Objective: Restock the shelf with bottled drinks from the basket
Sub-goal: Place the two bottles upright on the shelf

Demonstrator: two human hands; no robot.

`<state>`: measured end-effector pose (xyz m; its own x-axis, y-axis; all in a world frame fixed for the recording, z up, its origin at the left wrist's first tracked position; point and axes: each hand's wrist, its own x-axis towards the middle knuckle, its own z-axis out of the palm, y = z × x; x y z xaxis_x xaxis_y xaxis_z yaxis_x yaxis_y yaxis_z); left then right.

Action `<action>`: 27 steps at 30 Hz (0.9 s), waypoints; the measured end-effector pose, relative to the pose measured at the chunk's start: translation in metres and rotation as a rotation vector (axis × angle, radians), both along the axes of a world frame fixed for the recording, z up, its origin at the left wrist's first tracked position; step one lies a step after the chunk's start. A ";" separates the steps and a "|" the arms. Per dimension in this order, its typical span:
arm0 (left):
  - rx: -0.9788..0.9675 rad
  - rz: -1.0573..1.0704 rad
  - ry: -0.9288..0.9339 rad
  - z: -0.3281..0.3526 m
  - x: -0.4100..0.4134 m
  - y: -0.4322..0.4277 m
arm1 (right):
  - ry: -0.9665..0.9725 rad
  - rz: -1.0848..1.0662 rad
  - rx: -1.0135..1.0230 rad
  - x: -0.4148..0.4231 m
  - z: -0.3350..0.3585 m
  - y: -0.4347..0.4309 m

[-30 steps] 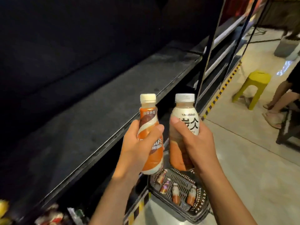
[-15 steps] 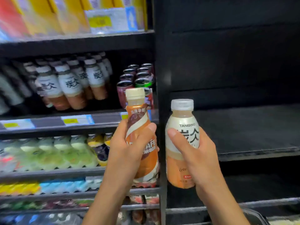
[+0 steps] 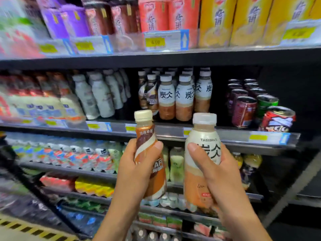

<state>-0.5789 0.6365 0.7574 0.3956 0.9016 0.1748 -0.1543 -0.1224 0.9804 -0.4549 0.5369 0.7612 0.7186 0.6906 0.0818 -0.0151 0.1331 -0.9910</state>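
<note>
My left hand (image 3: 133,173) grips a brown-and-white swirl coffee bottle (image 3: 147,136) with a cream cap, held upright. My right hand (image 3: 224,178) grips a white-labelled Tanbing milk-tea bottle (image 3: 201,136) with a white cap, also upright. Both bottles hover in front of the black middle shelf (image 3: 225,134), just below a row of matching white-label bottles (image 3: 175,98) and a few swirl bottles (image 3: 147,94) standing on it. The basket is out of view.
Cans (image 3: 251,105) stand at the shelf's right end, pale bottles (image 3: 97,96) at its left. Yellow, red and purple cartons (image 3: 217,20) fill the shelf above. Lower shelves hold water and green drinks (image 3: 73,153). A dark unit (image 3: 295,84) adjoins on the right.
The view has swung left from the bare dark shelf and the basket on the floor to the stocked shelves. Both hands still hold their bottles, now raised before the milk-tea row.
</note>
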 end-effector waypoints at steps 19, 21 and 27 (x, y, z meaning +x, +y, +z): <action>-0.124 -0.012 0.109 0.043 0.071 0.228 | 0.079 -0.261 -0.092 0.105 0.054 0.131; -0.086 0.040 0.070 0.048 0.086 0.242 | 0.076 -0.316 -0.071 0.117 0.056 0.140; 0.107 0.080 0.223 0.021 0.114 0.282 | -0.084 -0.376 0.042 0.139 0.036 0.170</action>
<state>-0.4646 0.9181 0.7780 0.3636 0.9125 0.1874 0.0785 -0.2304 0.9699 -0.3158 0.7073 0.7974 0.9105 0.3752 0.1738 0.1233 0.1548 -0.9802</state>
